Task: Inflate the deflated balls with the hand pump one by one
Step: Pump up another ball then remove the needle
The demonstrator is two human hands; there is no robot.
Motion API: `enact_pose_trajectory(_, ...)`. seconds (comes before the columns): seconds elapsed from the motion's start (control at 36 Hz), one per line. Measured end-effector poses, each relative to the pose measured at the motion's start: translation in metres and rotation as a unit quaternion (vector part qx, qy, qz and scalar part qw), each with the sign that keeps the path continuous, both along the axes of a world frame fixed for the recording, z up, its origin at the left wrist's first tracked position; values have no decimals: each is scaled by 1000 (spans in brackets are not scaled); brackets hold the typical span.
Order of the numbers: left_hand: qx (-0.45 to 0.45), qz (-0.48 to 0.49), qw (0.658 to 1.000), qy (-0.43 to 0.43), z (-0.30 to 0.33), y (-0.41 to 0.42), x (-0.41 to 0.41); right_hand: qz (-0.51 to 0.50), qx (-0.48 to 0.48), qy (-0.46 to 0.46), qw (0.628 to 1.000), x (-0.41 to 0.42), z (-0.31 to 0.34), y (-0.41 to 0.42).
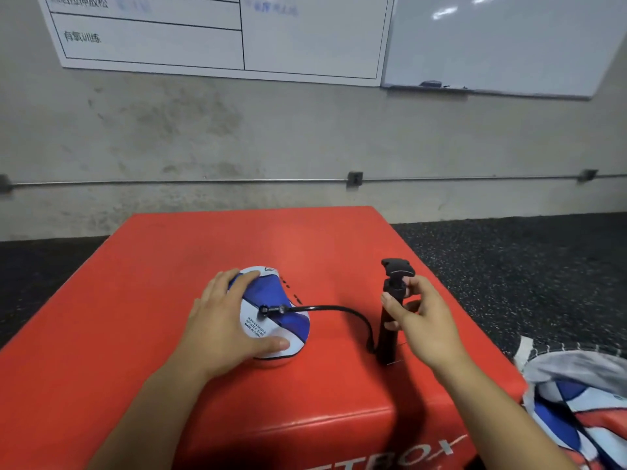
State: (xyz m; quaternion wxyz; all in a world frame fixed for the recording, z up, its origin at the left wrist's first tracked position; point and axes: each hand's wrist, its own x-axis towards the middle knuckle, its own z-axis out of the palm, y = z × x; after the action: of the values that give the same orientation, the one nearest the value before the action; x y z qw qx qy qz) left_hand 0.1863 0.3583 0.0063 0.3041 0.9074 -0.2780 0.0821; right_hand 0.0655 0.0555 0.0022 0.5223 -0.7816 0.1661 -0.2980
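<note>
The step in hand looks like the pumping of the first ball. The left hand (pixel 222 322) lies over a flattened blue-and-white ball (pixel 271 313) on the red box (pixel 169 266), fingers curled round its far edge and thumb pressing its near edge, so it grasps the ball and pins it down. Just right of that hand's thumb a needle fitting sits in the ball's valve, and a black hose (pixel 339 308) arcs from it to the foot of the hand pump (pixel 390 320), which stands upright under the right hand (pixel 419 318). That hand curls its fingers round the pump barrel just below the T-handle, which is raised. The next move probably calls for shifting the right hand up to the handle and stroking, while the left steadies the valve. Right of the right forearm, a mesh bag (pixel 576 395) holds more limp balls.
</note>
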Motion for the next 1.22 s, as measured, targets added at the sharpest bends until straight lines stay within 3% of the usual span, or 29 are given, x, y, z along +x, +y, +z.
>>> enact_pose_trajectory(0.14,-95,4,987,-129,17,-22,-25,7,19,-1,1000,-8,2,-2)
enact_pose_trajectory(0.25,-135,-99,965,-204,14,-74,-60,11,23,-7,1000,-17,0,0)
enact_pose_trajectory(0.5,-94,-193,976,-45,-14,-159,-97,-23,61,-5,998,-43,1,-3)
enact_pose_trajectory(0.75,-209,-191,957,66,-34,-198,-105,-13,-44,41,998,-61,12,-18)
enact_pose_trajectory(0.86,-223,-195,952,77,-42,-209,-101,-51,-158,30,986,-82,25,-46)
enact_pose_trajectory(1.0,-203,-248,945,59,-45,-215,-99,-4,-264,37,964,-90,27,-60)
enact_pose_trajectory(1.14,-191,-268,942,61,-47,-211,-96,-12,-305,55,951,-87,24,-62)
enact_pose_trajectory(1.22,-195,-278,937,76,-46,-207,-95,-43,-301,20,953,-85,30,-64)
